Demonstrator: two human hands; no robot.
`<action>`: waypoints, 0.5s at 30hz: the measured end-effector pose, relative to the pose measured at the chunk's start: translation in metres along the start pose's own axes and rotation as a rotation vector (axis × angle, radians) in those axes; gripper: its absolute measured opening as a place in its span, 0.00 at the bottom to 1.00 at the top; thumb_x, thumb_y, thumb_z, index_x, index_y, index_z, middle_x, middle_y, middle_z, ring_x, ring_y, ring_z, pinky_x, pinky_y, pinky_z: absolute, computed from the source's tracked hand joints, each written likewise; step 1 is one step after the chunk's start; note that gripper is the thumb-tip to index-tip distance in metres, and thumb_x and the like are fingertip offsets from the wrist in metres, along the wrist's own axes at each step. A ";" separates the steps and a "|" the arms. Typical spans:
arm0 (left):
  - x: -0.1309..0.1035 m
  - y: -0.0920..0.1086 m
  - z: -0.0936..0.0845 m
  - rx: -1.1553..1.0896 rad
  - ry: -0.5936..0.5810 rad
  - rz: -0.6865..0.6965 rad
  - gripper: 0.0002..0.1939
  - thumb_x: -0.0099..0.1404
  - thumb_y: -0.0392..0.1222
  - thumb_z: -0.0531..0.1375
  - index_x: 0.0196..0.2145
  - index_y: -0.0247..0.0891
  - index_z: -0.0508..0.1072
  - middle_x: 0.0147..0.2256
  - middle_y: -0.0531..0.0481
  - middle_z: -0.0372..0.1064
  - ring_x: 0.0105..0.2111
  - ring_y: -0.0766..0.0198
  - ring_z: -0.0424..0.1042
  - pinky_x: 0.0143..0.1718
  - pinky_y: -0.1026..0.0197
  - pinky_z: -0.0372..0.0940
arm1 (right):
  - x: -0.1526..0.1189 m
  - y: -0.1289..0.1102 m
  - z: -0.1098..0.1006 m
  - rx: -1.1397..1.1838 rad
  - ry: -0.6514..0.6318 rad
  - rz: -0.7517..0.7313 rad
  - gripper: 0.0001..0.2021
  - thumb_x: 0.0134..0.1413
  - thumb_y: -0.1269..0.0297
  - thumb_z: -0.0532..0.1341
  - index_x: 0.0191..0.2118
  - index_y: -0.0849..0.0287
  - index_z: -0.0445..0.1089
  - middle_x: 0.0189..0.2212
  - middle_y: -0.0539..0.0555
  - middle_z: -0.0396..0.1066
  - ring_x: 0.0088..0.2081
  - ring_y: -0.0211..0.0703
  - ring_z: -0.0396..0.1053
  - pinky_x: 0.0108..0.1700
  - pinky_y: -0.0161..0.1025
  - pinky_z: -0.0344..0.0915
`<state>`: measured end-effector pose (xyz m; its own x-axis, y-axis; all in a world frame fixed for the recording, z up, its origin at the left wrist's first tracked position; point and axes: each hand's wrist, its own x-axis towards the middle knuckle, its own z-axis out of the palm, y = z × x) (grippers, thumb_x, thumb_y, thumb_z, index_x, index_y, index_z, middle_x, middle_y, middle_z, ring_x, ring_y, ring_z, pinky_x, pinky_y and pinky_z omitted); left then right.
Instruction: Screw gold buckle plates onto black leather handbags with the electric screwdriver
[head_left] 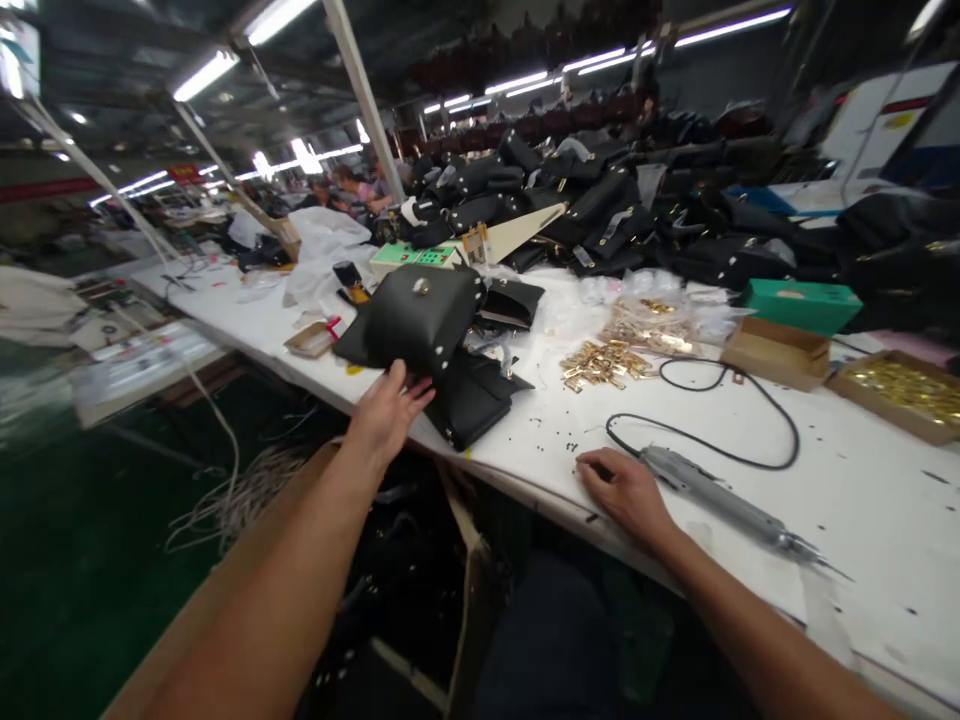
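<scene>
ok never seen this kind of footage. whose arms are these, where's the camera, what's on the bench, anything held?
One picture, from a camera worn on a person's head, looking down at their own bare arms. The left hand reaches to a black leather bag, fingertips at its edge, not gripping. The right hand rests flat on the white table beside a corded grey electric screwdriver, holding nothing. Nearby lie gold metal fittings, cardboard boxes and a pile of black bags behind.

Black leather bag (pixel 420 315) with 1 brass stud, propped atop black leather pieces (pixel 472 400) at the white table's (pixel 862 480) near edge
</scene>
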<state>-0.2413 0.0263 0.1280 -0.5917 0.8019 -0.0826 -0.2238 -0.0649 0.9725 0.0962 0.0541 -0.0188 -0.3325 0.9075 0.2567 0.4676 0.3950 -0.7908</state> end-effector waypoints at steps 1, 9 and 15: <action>0.014 -0.008 0.009 0.030 0.040 -0.006 0.16 0.65 0.48 0.66 0.46 0.39 0.73 0.48 0.44 0.71 0.42 0.59 0.77 0.45 0.52 0.75 | -0.001 0.000 -0.002 0.020 0.002 0.010 0.11 0.60 0.60 0.59 0.37 0.54 0.78 0.37 0.54 0.80 0.39 0.48 0.76 0.43 0.42 0.69; -0.042 -0.136 -0.128 0.296 0.403 -0.377 0.16 0.66 0.41 0.66 0.49 0.35 0.73 0.47 0.44 0.72 0.42 0.60 0.74 0.43 0.56 0.72 | -0.001 -0.001 -0.007 -0.005 -0.041 0.030 0.12 0.60 0.57 0.59 0.38 0.56 0.78 0.38 0.54 0.80 0.40 0.49 0.76 0.45 0.44 0.69; -0.124 -0.233 -0.225 0.335 0.619 -0.717 0.19 0.70 0.47 0.61 0.54 0.36 0.70 0.52 0.43 0.69 0.47 0.56 0.73 0.47 0.48 0.72 | -0.003 -0.002 -0.006 -0.130 -0.083 0.011 0.13 0.61 0.56 0.59 0.39 0.55 0.78 0.40 0.53 0.80 0.42 0.49 0.76 0.44 0.43 0.69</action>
<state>-0.2900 -0.1914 -0.1378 -0.7224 0.1299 -0.6792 -0.5122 0.5594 0.6517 0.1014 0.0515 -0.0148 -0.3908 0.8992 0.1967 0.5718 0.4046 -0.7137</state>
